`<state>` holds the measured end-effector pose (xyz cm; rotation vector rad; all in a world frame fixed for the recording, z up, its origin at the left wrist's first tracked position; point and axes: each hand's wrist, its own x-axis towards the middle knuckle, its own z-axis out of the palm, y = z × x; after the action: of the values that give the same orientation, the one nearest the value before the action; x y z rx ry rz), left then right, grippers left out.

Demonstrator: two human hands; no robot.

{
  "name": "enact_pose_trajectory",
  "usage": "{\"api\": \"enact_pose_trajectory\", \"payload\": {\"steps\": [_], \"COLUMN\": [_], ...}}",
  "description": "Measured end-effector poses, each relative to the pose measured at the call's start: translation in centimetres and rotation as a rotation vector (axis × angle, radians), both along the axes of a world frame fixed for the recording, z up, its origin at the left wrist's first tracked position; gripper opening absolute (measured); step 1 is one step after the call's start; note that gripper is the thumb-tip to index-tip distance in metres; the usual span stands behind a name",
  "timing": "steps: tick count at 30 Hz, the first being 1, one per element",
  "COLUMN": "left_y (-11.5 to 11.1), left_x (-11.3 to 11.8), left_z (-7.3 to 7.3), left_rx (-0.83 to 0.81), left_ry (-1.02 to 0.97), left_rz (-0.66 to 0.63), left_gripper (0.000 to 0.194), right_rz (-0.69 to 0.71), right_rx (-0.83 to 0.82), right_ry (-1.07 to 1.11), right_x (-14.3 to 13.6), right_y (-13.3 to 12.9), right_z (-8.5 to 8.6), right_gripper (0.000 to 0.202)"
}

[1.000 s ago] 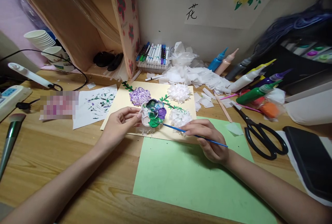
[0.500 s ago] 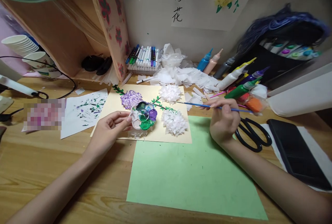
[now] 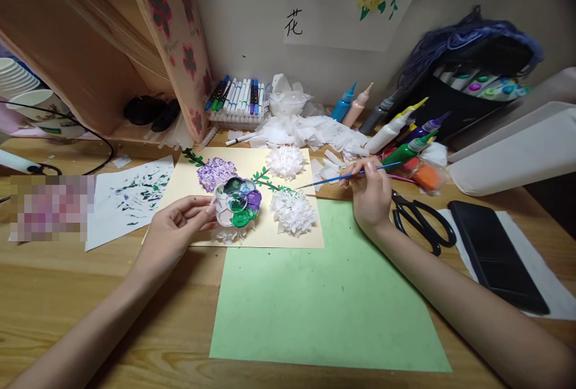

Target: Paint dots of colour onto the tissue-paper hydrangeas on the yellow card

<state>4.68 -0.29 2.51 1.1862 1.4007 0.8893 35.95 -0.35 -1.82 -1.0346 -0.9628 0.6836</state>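
Note:
My left hand [image 3: 182, 221] pinches the rim of a flower-shaped palette [image 3: 237, 202] with green, purple and white paint, held over a cream sheet [image 3: 180, 189]. My right hand [image 3: 371, 192] grips a thin blue paintbrush [image 3: 330, 180]. Its tip points left, close to the painted green leaves [image 3: 288, 191] above the lower white paper flower [image 3: 293, 213]; whether it touches the sheet I cannot tell. Another white flower [image 3: 285, 162] and a purple-tinted one [image 3: 216, 173] are on the sheet. A further white flower is partly hidden below the palette.
A green sheet [image 3: 328, 311] lies in front. Scissors [image 3: 423, 221] and a black case [image 3: 497, 257] are at the right. Paint bottles [image 3: 391, 131], torn white paper [image 3: 310, 131] and markers [image 3: 238, 98] line the back. A paint-dabbed sheet [image 3: 130, 197] lies left.
The view has shifted, so most things appear further left. The brush tip has moved down from the upper white flower towards the leaves above the lower one. Both hands keep their holds.

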Motion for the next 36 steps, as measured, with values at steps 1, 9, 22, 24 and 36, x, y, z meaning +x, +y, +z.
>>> {"api": "enact_pose_trajectory", "payload": {"steps": [1, 9, 22, 24, 36], "left_y": [-0.01, -0.07, 0.04, 0.05, 0.22], "left_x": [-0.02, -0.07, 0.02, -0.04, -0.42], "left_z": [0.0, -0.16, 0.0, -0.04, -0.48], "left_rx": [0.005, 0.012, -0.017, -0.024, -0.03], "left_ry": [0.008, 0.045, 0.036, 0.044, 0.038], "left_rz": [0.001, -0.012, 0.018, 0.019, 0.015], "left_gripper": [0.039, 0.04, 0.04, 0.041, 0.04], "right_rz": [0.003, 0.058, 0.068, 0.071, 0.035], "right_rx": [-0.016, -0.055, -0.103, -0.107, -0.13], "right_ry": [0.01, 0.009, -0.003, -0.011, -0.005], "right_x": [0.09, 0.2, 0.17, 0.17, 0.13], "right_y": [0.08, 0.28, 0.41, 0.42, 0.49], "right_z": [-0.06, -0.29, -0.46, -0.45, -0.48], "right_gripper": [0.023, 0.023, 0.023, 0.023, 0.025]}}
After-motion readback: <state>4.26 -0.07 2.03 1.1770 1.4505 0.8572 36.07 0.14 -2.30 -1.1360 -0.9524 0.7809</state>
